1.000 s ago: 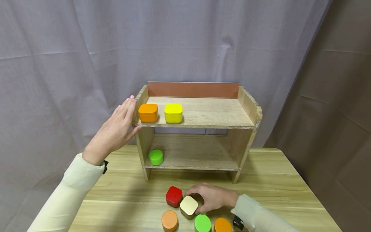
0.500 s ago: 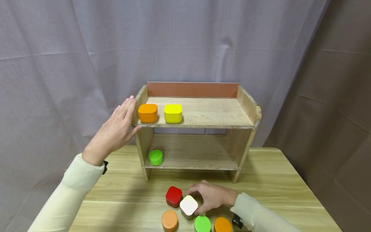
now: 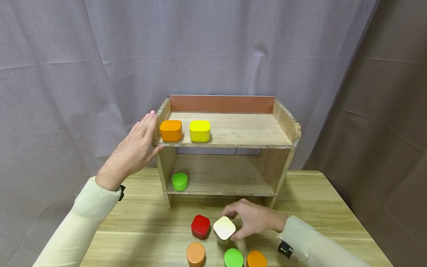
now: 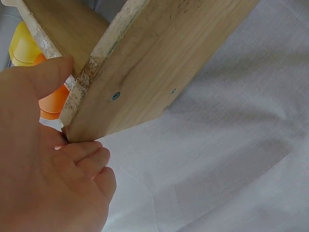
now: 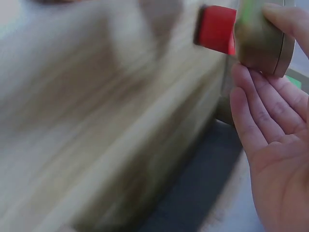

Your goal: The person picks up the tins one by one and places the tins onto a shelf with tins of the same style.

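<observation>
In the head view, my right hand [image 3: 251, 218] pinches a rounded-square box [image 3: 224, 228] with a pale cream top between thumb and fingers, above the table. The right wrist view shows that box [image 5: 264, 41] with dull gold sides. My left hand [image 3: 131, 148] holds the left side panel of a two-tier wooden shelf [image 3: 247, 129], thumb at its front edge; the left wrist view shows the panel [image 4: 140, 72] between thumb and fingers. On the upper tier stand an orange square box [image 3: 171, 131] and a yellow one [image 3: 200, 131]. A round green box [image 3: 180, 181] sits on the lower tier.
A red square box [image 3: 201, 226] lies left of the held box. Toward the table's front stand round boxes in light orange [image 3: 195, 254], green [image 3: 233, 257] and orange [image 3: 256, 259]. Grey curtain [image 3: 213, 44] hangs behind the shelf, with a brown drape [image 3: 383, 129] at right.
My right hand has lifted the cream-topped box and carried it slightly rightward and toward the shelf, away from the red box. My left hand stays at the shelf's side panel.
</observation>
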### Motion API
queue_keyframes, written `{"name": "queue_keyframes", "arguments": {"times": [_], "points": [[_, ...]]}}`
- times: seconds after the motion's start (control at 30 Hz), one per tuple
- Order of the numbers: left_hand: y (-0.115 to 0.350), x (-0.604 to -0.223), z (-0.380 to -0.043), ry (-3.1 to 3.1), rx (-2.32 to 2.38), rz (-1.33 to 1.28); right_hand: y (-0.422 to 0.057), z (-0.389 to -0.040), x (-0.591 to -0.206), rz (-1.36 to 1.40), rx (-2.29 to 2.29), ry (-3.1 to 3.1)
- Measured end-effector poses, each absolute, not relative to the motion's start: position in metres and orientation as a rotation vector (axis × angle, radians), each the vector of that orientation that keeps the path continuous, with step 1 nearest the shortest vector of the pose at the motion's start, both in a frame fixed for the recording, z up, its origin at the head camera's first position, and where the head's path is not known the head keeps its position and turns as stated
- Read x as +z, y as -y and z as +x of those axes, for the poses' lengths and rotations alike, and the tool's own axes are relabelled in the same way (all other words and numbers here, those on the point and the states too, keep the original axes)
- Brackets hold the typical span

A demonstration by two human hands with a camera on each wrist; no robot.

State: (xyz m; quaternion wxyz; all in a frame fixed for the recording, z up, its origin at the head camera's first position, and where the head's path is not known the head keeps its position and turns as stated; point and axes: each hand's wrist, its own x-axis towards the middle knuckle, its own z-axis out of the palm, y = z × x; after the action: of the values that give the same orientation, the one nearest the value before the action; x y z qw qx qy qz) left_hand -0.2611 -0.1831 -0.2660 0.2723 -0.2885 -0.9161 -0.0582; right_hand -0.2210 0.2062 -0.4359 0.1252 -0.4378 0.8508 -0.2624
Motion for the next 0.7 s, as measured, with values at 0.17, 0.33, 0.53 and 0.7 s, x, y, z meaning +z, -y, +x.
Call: {"name": "queue_keyframes", "arguments": {"times": [0.17, 0.33, 0.53, 0.7], "points": [[0.183, -0.266, -0.262, 2.457, -0.155, -0.778, -0.215, -0.217, -0.410, -1.223, -0.784, -2.519], [0.183, -0.267, -0.261, 2.443, -0.162, -0.783, -0.223, -0.211, -0.384, -1.284, -0.780, -2.592], [0.183, -0.266, -0.260, 2.460, -0.163, -0.779, -0.231, -0.205, -0.348, -1.334, -0.773, -2.620], [0.183, -0.266, -0.261, 2.463, -0.152, -0.780, -0.235, -0.200, -0.315, -1.334, -0.760, -2.661]]}}
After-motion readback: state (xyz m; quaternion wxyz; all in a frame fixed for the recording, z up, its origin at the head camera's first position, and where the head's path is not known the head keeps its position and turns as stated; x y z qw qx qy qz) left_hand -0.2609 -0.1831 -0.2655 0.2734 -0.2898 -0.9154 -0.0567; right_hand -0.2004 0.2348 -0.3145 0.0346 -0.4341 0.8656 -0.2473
